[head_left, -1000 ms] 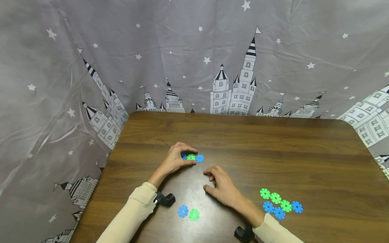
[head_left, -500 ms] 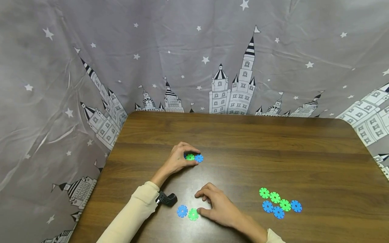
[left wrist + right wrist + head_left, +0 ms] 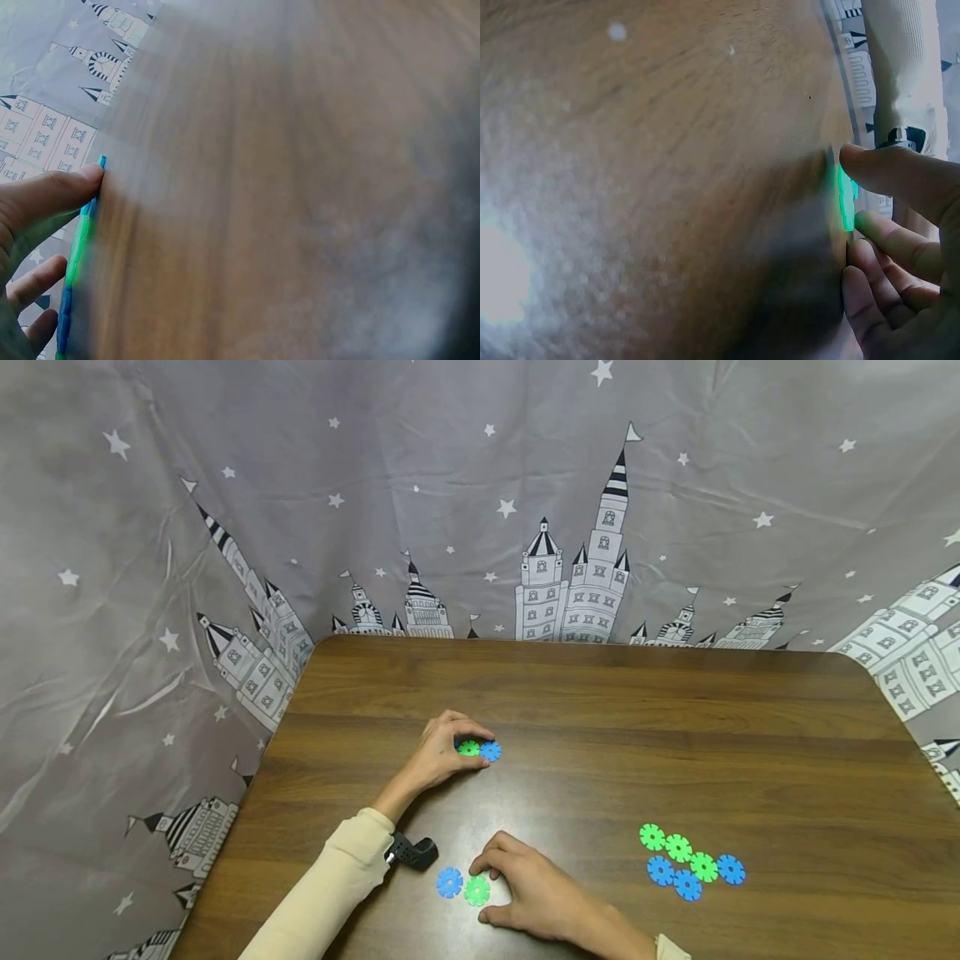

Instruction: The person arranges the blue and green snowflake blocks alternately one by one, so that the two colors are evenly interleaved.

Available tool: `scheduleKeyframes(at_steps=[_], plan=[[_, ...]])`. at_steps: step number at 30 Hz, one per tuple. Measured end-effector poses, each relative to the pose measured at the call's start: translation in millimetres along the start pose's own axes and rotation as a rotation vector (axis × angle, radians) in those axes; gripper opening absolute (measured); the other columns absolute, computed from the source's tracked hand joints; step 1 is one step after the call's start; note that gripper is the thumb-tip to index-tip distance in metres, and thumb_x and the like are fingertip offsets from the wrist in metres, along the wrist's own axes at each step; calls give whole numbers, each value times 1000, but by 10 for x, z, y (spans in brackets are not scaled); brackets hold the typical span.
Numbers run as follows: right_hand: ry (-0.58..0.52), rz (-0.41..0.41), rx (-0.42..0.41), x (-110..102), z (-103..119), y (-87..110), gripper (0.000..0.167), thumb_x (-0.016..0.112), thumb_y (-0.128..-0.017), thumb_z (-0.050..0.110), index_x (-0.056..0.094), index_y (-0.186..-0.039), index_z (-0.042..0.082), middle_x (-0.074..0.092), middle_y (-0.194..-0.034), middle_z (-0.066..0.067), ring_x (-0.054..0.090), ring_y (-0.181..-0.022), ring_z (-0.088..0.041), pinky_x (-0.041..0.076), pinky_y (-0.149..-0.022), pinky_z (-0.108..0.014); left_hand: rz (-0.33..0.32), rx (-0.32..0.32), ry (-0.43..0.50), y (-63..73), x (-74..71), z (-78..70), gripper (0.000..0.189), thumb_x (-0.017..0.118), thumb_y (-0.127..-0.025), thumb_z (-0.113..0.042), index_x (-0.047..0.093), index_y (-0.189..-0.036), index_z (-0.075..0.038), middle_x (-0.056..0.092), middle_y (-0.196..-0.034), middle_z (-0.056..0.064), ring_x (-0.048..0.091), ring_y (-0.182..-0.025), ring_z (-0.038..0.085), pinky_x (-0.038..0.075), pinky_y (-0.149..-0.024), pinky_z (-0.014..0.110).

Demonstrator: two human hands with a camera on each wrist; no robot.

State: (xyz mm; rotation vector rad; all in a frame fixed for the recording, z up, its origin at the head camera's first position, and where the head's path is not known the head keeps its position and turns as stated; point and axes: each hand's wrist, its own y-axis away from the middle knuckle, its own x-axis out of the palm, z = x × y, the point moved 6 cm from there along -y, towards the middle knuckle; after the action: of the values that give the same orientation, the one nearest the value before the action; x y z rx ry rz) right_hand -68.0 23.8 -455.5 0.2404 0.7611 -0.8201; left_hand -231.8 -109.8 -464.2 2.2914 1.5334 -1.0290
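A row of notched plastic discs lies under my left hand (image 3: 433, 753): the blue disc (image 3: 495, 755) at its right end, then a green disc (image 3: 465, 750), with more hidden behind the fingers. My left thumb and forefinger hold the blue disc at its edges; in the left wrist view, the thumb (image 3: 67, 189) touches the row. Lower down, my right hand (image 3: 536, 893) curls its thumb and forefinger around a loose green disc (image 3: 472, 895), fingertips right at its rim. Beside it to the left lies a loose blue disc (image 3: 443, 885).
On the right of the brown wooden table (image 3: 600, 710) lie several more discs, green ones (image 3: 647, 840) and blue ones (image 3: 655, 874), close together. A grey curtain (image 3: 450, 460) with castles and stars hangs behind the table's far edge.
My right hand has moved down and left from mid-table to the loose green disc, its thumb and forefinger now around it. The left hand stays at the row, fingertips slightly further along the blue disc.
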Motion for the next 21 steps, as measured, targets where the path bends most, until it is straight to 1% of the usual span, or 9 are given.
scheduleKeyframes(at_steps=[5,7,11,15,17,21], plan=[[23,10,-14,19,22,-11,37,84,-75,22,66,-107,17,51,-102,13,51,-89,2,44,-80,-14,7,-24,4,2,-3,10,35,90,-69,-20,78,-102,-16,69,-107,3,50,-105,22,29,-93,46],[22,9,-11,24,19,-17,35,84,-75,21,67,-105,17,52,-101,12,51,-88,2,44,-79,-14,6,-23,-2,0,-3,14,35,89,-70,-20,78,-102,-16,69,-107,3,50,-105,22,30,-93,46],[9,15,18,35,4,-29,30,84,-76,19,66,-100,18,51,-98,12,51,-87,2,44,-78,-14,-1,-13,-15,-7,-5,15,35,89,-70,-21,78,-102,-17,69,-106,2,51,-105,22,31,-92,45],[12,33,41,48,0,-39,30,84,-76,19,64,-98,19,50,-96,14,50,-86,2,44,-77,-14,-6,-9,-18,-3,-11,5,34,90,-69,-21,78,-101,-17,70,-106,1,51,-105,21,31,-92,44],[29,34,30,50,8,-44,31,84,-75,19,63,-97,19,50,-95,14,50,-86,3,44,-77,-14,-9,-5,-21,5,-13,1,34,89,-69,-21,78,-101,-18,70,-106,0,51,-105,21,31,-91,44],[84,26,-21,44,36,-42,31,84,-75,19,62,-98,19,51,-92,14,48,-82,4,42,-74,-11,-11,1,-25,12,-11,0,34,89,-70,-22,78,-101,-18,70,-106,0,51,-105,20,31,-91,44]])
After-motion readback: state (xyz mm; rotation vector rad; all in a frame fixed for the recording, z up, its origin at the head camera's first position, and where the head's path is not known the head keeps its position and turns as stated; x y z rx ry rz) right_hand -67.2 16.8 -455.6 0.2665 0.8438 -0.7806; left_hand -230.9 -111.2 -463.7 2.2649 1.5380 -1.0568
